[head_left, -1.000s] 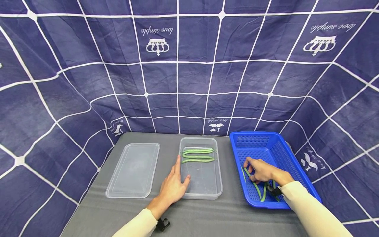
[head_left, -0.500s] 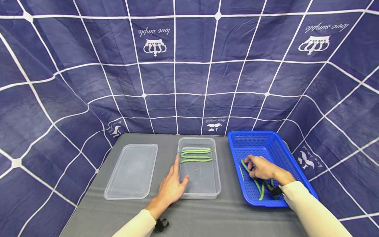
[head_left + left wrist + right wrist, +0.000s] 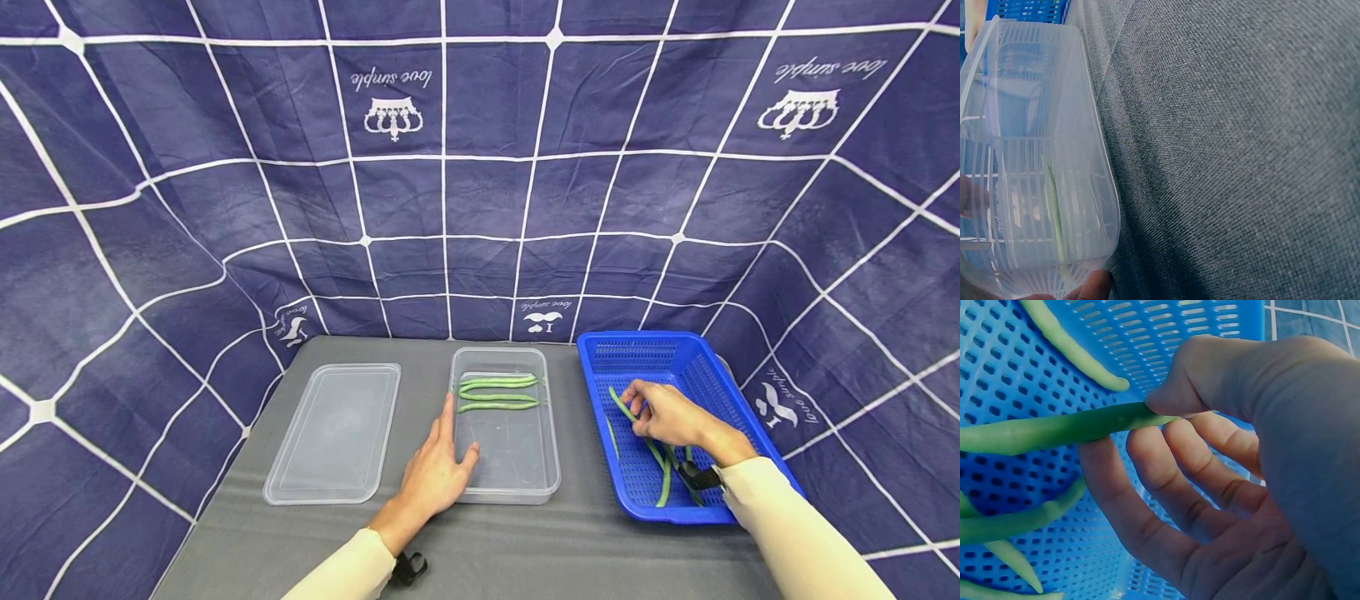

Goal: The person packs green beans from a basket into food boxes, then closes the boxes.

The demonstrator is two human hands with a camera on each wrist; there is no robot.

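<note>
My right hand (image 3: 663, 414) is over the blue basket (image 3: 615, 492), pinching a green bean (image 3: 1116, 422) between thumb and fingertips. One end of that bean (image 3: 619, 403) points up and left past the fingers. Other green beans (image 3: 665, 483) lie in the basket below, partly covered by the hand and wrist. With its fingers straight, my left hand (image 3: 435, 471) rests along the left side of a clear plastic container (image 3: 551, 450). Inside this container several green beans (image 3: 498, 397) lie crosswise toward the far end. Left fingertips (image 3: 1094, 286) touch the container wall in the left wrist view.
A translucent lid (image 3: 333, 433) lies flat on the grey tabletop (image 3: 525, 550), left of the container. Dark blue cloth (image 3: 480, 200) with white grid lines hangs behind and at both sides. The basket has raised, slotted walls.
The right hand has risen slightly with the green bean pinched in it, and the bean's end has shifted up. The left hand holds its place by the container. The head view has shifted slightly.
</note>
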